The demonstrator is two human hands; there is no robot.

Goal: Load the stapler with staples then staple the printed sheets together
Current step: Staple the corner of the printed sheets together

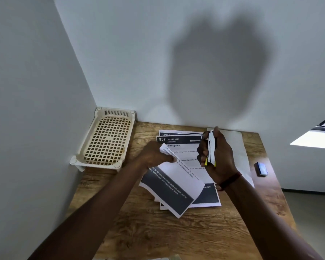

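Note:
My right hand (220, 160) grips a small silver stapler with yellow trim (211, 151), held upright above the papers. My left hand (154, 156) pinches the upper corner of a printed sheet (176, 188) and lifts it, tilted, off the pile. Beneath it lie more printed sheets with dark header bands (178, 140), spread loosely on the wooden table (158, 231). A small blue staple box (261, 168) rests at the right side of the table, apart from both hands.
A cream plastic lattice basket (106, 139) stands in the back left corner against the walls. A blank white sheet (236, 147) lies behind my right hand near the back wall. The table's right edge drops to the floor.

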